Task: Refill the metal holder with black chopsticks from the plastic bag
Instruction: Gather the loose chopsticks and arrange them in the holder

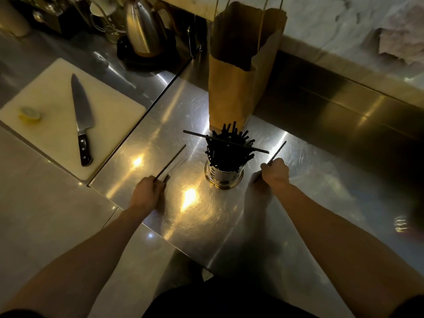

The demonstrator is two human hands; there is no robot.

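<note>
A round perforated metal holder [223, 174] stands on the steel counter, packed with several upright black chopsticks [231, 145]. One black chopstick [226, 141] lies flat across the holder's top. My left hand [146, 191], to the left of the holder, is closed on a black chopstick [171, 162] that points up and to the right. To the right of the holder, my right hand [274, 172] grips another black chopstick [277, 152]. No plastic bag is in view.
A brown paper bag [238, 72] stands open right behind the holder. A white cutting board [57, 138] at left carries a chef's knife [81, 115] and a lemon piece [31, 114]. A metal kettle [143, 28] sits at the back. The steel counter [298, 203] ends near my body.
</note>
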